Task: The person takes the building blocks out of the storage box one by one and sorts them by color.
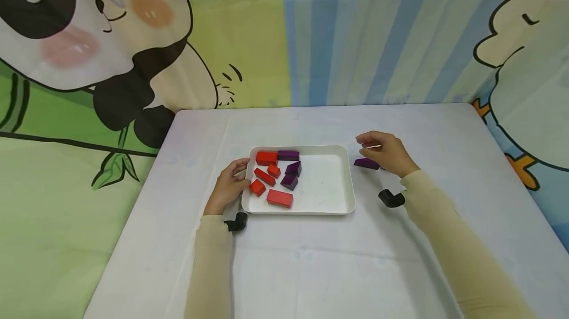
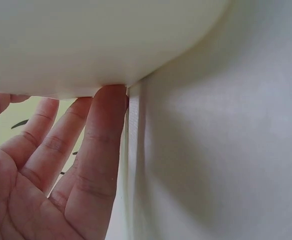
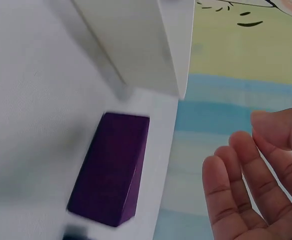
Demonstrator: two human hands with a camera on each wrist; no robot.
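Note:
At the left wall of the white tray [image 1: 320, 207] is my left hand [image 1: 227, 186]; in the left wrist view its straight fingers [image 2: 101, 145] touch the tray's outer side. My right hand [image 1: 386, 152] hovers beyond the tray's right end, fingers loosely extended and holding nothing. Below it on the table lies a purple block [image 1: 366, 163], which the right wrist view shows as a long block with slanted faces [image 3: 110, 170]. Inside the tray's left half are several red blocks [image 1: 280, 198] and a column of three purple blocks [image 1: 289, 181].
A white cloth covers the table [image 1: 311, 264]. Behind it hangs a printed curtain [image 1: 249, 37] with cartoon animals. A black wrist-worn piece [image 1: 391, 198] sits by the right sleeve, another black piece [image 1: 237, 222] by the left. A sliver of something dark shows beside the right hand.

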